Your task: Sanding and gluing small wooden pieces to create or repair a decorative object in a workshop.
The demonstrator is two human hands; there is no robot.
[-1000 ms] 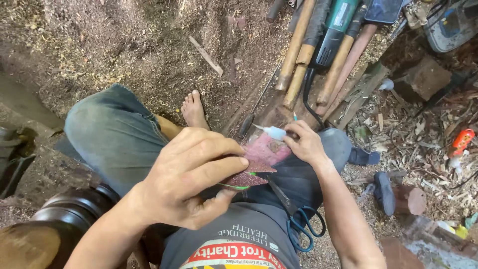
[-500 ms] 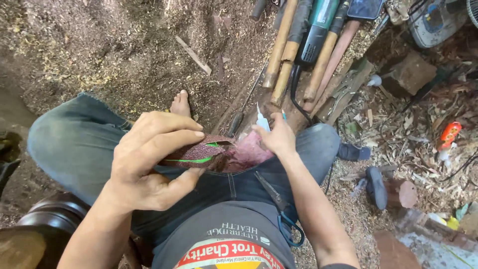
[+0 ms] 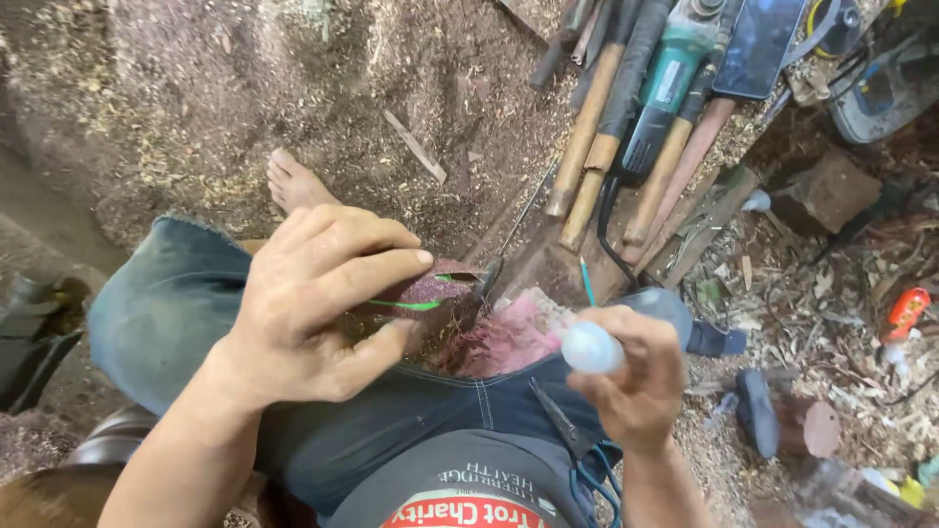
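While the left hand [image 3: 313, 303] is gripping a dark reddish carved wood piece [image 3: 430, 298] with closed fingers, the right hand [image 3: 631, 376] is clutching a small pale round-ended tool [image 3: 592, 347] over the lap.

I see wooden handles [image 3: 597, 127] beside a green grinder [image 3: 665, 83] on the sawdust floor [image 3: 196, 88]; scissors [image 3: 572, 440] lie on my lap, an orange tube [image 3: 905, 311] far right.

You're sitting in a rough woodworking workshop: sawdust and wood chips cover the dirt floor [image 3: 196, 98], wooden-handled tools [image 3: 597, 137] lie beside a green angle grinder [image 3: 670, 83], with wood blocks [image 3: 827, 191] nearby.
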